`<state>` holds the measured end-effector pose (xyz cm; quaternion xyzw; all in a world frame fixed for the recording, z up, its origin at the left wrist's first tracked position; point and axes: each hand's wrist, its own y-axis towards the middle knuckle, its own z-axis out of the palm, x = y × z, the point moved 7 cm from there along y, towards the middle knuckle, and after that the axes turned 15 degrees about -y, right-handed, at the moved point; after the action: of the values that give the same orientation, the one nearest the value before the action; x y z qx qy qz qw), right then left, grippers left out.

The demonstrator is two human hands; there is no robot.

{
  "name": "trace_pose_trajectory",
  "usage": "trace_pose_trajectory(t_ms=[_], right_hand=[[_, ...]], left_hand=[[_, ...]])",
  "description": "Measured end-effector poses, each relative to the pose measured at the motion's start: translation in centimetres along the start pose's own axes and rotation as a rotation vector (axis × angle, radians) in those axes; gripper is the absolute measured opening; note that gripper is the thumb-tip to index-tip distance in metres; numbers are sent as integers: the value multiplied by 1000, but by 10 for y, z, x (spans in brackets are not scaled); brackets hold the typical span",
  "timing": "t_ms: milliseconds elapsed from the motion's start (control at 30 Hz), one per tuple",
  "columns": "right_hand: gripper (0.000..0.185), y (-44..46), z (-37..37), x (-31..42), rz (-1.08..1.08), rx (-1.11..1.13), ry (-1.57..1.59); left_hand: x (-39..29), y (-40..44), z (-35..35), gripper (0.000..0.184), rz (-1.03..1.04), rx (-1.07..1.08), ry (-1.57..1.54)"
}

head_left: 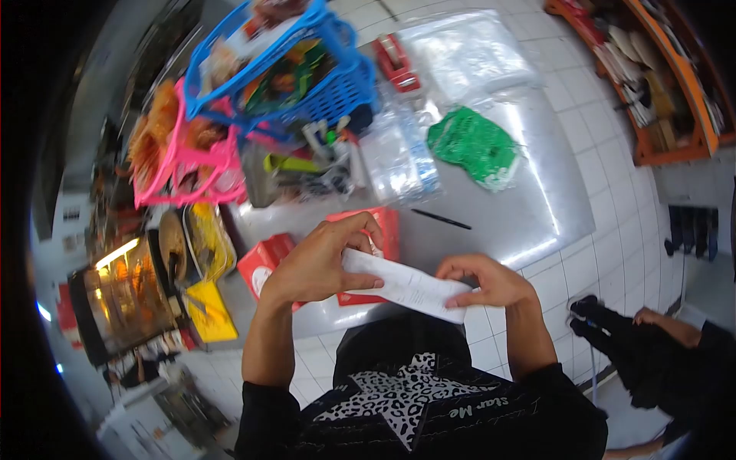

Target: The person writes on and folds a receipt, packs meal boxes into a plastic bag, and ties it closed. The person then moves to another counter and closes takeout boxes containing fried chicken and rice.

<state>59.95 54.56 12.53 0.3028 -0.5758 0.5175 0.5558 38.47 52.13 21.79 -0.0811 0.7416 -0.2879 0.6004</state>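
A long white paper slip (410,287) with faint print is stretched between my two hands, above the front edge of the steel table (529,207). My left hand (326,264) pinches its left end between thumb and fingers. At the lower right end, my right hand (487,284) grips the slip with thumb and fingers. Just behind and below my left hand lies a red box (389,230), partly covered by the hand and the paper. Another red box (264,261) with a white round mark sits to the left, close to my left wrist.
A black pen (441,219), a green bag (475,146), clear plastic bags (468,54) and a red tape dispenser (396,65) lie farther back. Blue (330,100) and pink (188,165) baskets stand back left. A person (652,345) is at the right.
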Motion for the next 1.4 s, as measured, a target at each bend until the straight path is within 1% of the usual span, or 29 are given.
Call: trace_pose_trajectory(t_ms=[33, 67, 100, 133, 167, 200, 233, 300, 333, 433, 467, 533, 633, 667, 700, 733, 767, 800, 833, 867, 900, 933, 1000, 1067, 1100, 1167, 1200, 1300, 1400], right_hand=[[28, -2, 14, 0, 35, 47, 82], [26, -4, 28, -6, 59, 127, -10], [24, -4, 42, -13, 75, 213, -103], [22, -2, 58, -12, 4, 282, -166], [22, -2, 75, -20, 11, 348, -119], [21, 2, 88, -28, 13, 365, -123], [20, 5, 101, -38, 19, 376, -127], [21, 15, 126, -68, 29, 325, -287], [22, 21, 137, -84, 32, 291, -371], [26, 42, 162, -144, 191, 178, -637], [27, 47, 167, -156, 168, 33, -725], [27, 57, 180, -157, 199, -81, -882], [34, 67, 199, -152, 187, -223, -1139], [36, 66, 208, -147, 170, -248, -1225], [38, 63, 217, -144, 154, -273, -1306], [41, 60, 218, -148, 219, -289, -1307], [42, 56, 216, -146, 198, -340, -1336], [42, 48, 211, -143, 178, -389, -1362], [42, 40, 203, -139, 149, -436, -1388], [43, 28, 181, -142, 106, -551, -1381], [47, 18, 158, -126, 136, -664, -1270], [44, 10, 121, -117, 24, -796, -1345], [36, 5, 46, -93, 5, -1004, -1498], [33, 26, 12, -86, -115, -998, -1664], [32, 34, 3, -96, -98, -932, -1710], [31, 49, -9, -116, -67, -800, -1798], [26, 51, -18, -124, 89, -759, -1684], [23, 56, -16, -127, 80, -689, -1770], [21, 28, -15, -124, 120, -755, -1618]], left_hand=[[8, -17, -4, 45, -51, -11, -20], [16, -38, -7, 47, 28, 3, -1], [28, -61, -7, 47, 5, -13, -75], [38, -85, -5, 48, -19, -27, -149], [47, -110, 0, 49, -38, -40, -223], [66, -132, 8, 51, -92, -26, -288], [88, -153, 14, 50, -134, -93, -329], [136, -185, 31, 49, -205, -209, -405], [162, -197, 36, 49, -235, -307, -332], [270, -219, 48, 52, -424, -714, -196], [300, -218, 51, 52, -417, -844, -224], [345, -213, 50, 53, -405, -1101, -292], [340, -215, 48, 49, -95, -1539, 87], [328, -217, 52, 46, -92, -1732, 323], [340, -215, 58, 45, -81, -1700, 273], [351, -211, 63, 44, -62, -1668, 228], [361, -206, 67, 44, -39, -1637, 185], [378, -194, 74, 38, -25, -1526, 142], [379, -193, 80, 39, -14, -1544, 189], [377, -190, 84, 40, -6, -1564, 244], [375, -188, 87, 42, -2, -1582, 301], [372, -187, 89, 48, -13, -1579, 276], [361, -190, 95, 62, -43, -1563, 226], [361, -187, 103, 78, -94, -1509, 195], [361, -185, 104, 86, -115, -1487, 184], [364, -184, 108, 94, -106, -1463, 198], [365, -183, 110, 98, -102, -1448, 205], [370, -183, 115, 102, -119, -1410, 206], [369, -185, 117, 104, -141, -1393, 224]])
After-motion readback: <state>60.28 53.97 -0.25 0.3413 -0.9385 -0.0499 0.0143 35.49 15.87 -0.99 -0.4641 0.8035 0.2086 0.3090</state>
